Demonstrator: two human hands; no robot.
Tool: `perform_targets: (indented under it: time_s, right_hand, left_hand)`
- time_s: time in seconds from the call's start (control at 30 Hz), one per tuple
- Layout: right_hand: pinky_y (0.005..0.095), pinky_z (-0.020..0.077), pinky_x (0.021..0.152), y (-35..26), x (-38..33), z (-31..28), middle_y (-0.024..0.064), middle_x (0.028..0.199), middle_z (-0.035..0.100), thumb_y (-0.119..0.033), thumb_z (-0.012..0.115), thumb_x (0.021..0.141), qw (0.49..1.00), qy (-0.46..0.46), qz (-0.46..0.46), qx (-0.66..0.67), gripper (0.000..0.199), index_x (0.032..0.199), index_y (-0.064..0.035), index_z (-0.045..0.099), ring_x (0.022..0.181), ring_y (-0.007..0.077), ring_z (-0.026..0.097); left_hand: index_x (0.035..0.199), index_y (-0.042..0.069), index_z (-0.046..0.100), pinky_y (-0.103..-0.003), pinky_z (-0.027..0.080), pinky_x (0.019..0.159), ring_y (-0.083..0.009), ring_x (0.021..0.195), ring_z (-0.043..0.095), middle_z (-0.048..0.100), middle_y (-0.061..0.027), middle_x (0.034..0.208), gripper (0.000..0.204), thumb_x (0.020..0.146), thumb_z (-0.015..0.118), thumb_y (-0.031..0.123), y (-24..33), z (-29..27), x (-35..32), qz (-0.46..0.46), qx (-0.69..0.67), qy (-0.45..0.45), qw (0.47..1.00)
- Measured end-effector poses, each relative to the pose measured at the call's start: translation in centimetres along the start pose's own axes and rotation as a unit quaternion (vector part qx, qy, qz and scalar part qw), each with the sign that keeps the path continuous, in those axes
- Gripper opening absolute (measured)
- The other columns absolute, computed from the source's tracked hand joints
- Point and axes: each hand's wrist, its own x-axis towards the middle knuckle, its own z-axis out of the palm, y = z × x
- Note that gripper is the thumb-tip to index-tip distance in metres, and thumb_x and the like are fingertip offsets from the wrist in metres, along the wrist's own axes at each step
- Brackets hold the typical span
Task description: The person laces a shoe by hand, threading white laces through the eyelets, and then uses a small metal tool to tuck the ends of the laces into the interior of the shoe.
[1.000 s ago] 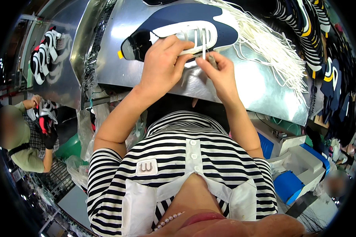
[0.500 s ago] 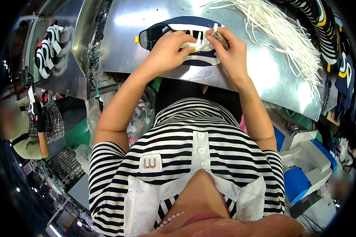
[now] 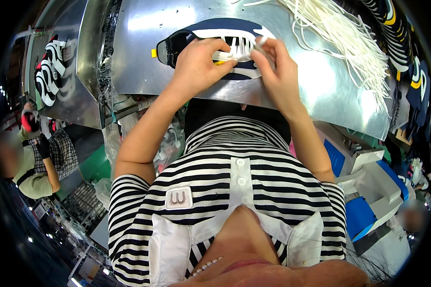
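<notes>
A navy and white shoe upper [image 3: 225, 25] lies on its side along the metal table, its heel with a yellow tab to the left. White lace [image 3: 242, 48] crosses its eyelet rows in several bars. My left hand [image 3: 198, 64] grips the upper near the throat, thumb and index finger on either side of the lacing. At the toe end of the lacing, my right hand [image 3: 280, 67] pinches the white shoelace between thumb and fingers. Those fingertips are slightly blurred, and the hand hides part of the toe.
A pile of loose white laces [image 3: 340, 43] spreads over the right of the metal table [image 3: 148, 52]. More uppers hang in a row [image 3: 392, 43] at the far right. Black, white and red pieces [image 3: 48, 76] lie on the left. Another person [image 3: 38, 167] works at left; a blue-and-white box [image 3: 368, 205] stands right.
My right fingers have shifted on the lace at the toe end, and more crossing bars show. The view has shifted slightly. At left, the other person now holds up a red and black piece.
</notes>
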Motion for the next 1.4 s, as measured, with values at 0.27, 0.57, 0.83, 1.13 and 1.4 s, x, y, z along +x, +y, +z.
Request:
perform_targets:
  time_s: [0.27, 0.57, 0.83, 1.13, 1.4]
  right_hand:
    - [0.0316, 0.0523, 0.064, -1.0, -3.7, -0.6, 0.0148, 0.089, 0.07, -0.012, 0.063, 0.092, 0.991, -0.046, 0.098, -0.075, 0.028, 0.116, -0.001, 0.052, 0.073, 0.0245, 0.07]
    - [0.0328, 0.0524, 0.066, 0.3, -2.6, -0.1, 0.0129, 0.085, 0.071, -0.011, 0.062, 0.091, 0.992, -0.04, 0.049, -0.114, 0.023, 0.108, 0.0005, 0.052, 0.075, 0.0264, 0.07]
    - [0.0334, 0.0521, 0.065, 0.9, -1.3, 2.1, 0.0126, 0.074, 0.07, -0.011, 0.062, 0.089, 0.995, 0.002, 0.086, -0.04, 0.025, 0.104, 0.0038, 0.05, 0.071, 0.0273, 0.069]
    - [0.0358, 0.0515, 0.062, -0.1, -1.6, 1.9, 0.0123, 0.074, 0.069, -0.01, 0.061, 0.091, 0.991, -0.033, 0.074, -0.11, 0.025, 0.105, 0.0023, 0.044, 0.068, 0.0283, 0.068]
    - [0.043, 0.0512, 0.065, -1.3, -2.6, 2.0, 0.0158, 0.076, 0.068, -0.016, 0.055, 0.094, 0.988, -0.024, 0.066, -0.14, 0.027, 0.106, 0.0063, 0.046, 0.071, 0.0347, 0.067]
  left_hand:
    - [0.093, 0.005, 0.069, -0.04, 0.05, 0.076, -0.0312, 0.084, 0.062, 0.069, -0.0087, 0.093, 0.031, 0.074, 0.074, 0.029, 0.3, 0.2, 0.0, 0.01, 0.029, 0.008, 0.999]
    - [0.091, 0.005, 0.069, -0.041, 0.049, 0.074, -0.0314, 0.082, 0.062, 0.069, -0.0087, 0.09, 0.031, 0.073, 0.074, 0.029, -0.3, 0.3, 0.1, 0.017, 0.008, 0.007, 1.0]
    - [0.087, 0.005, 0.063, -0.041, 0.047, 0.064, -0.0312, 0.075, 0.061, 0.061, -0.0098, 0.081, 0.019, 0.075, 0.074, 0.015, -0.1, 2.0, -1.2, 0.075, -0.026, 0.113, 0.99]
    - [0.101, 0.003, 0.062, -0.04, 0.05, 0.066, -0.0361, 0.076, 0.064, 0.065, -0.0158, 0.088, 0.023, 0.082, 0.071, 0.011, 1.6, 0.6, -2.7, 0.078, 0.039, 0.047, 0.995]
    - [0.104, 0.0, 0.063, -0.036, 0.05, 0.056, -0.0298, 0.066, 0.065, 0.066, -0.0139, 0.078, 0.024, 0.081, 0.07, 0.003, 2.3, 1.1, -4.1, 0.168, -0.002, 0.065, 0.984]
